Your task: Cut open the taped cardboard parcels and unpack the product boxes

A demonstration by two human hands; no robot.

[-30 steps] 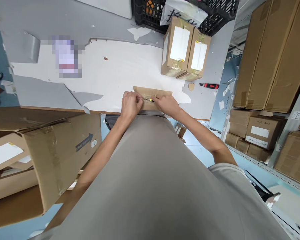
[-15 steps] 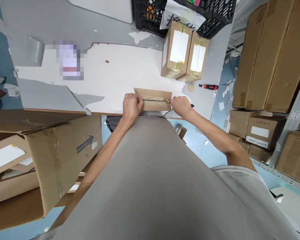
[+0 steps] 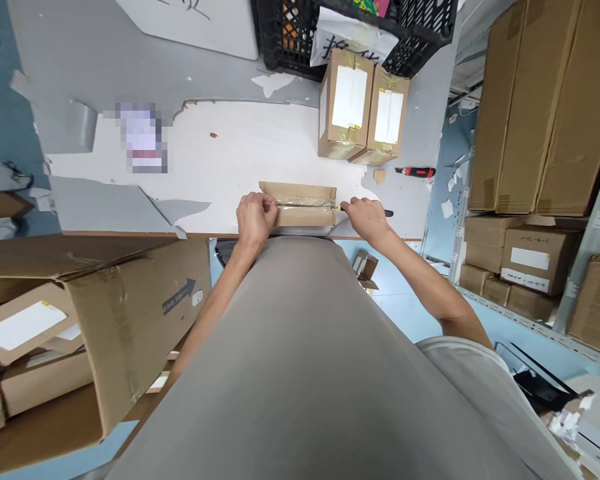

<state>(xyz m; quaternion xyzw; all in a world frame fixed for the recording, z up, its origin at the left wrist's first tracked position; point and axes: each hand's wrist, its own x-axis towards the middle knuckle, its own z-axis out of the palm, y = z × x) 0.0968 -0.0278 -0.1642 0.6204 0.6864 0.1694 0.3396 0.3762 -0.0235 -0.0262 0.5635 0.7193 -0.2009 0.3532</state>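
Observation:
A small cardboard box (image 3: 307, 217) lies at the table's near edge, a strip of clear tape along its middle seam and a flap standing up at the back. My left hand (image 3: 256, 217) is closed at the box's left end, thumb and fingers pinching its edge. At the right end, my right hand (image 3: 367, 219) is wrapped around a slim knife-like tool (image 3: 389, 213). Its dark end sticks out behind the hand, and a bit of yellow shows by the fingertips, close to the seam. The blade itself is too small to make out.
Two taped, labelled boxes (image 3: 350, 100) stand before a black crate (image 3: 290, 40). A red-and-black utility knife (image 3: 416, 172) lies on the right. A large open carton (image 3: 140, 320) holding boxes is at lower left. Shelves with cartons (image 3: 535, 113) rise on the right.
My right hand has drawn back slightly to the right, off the box's end, with more of the tool's front showing. My left hand stays on the box. The whole view has shifted a little.

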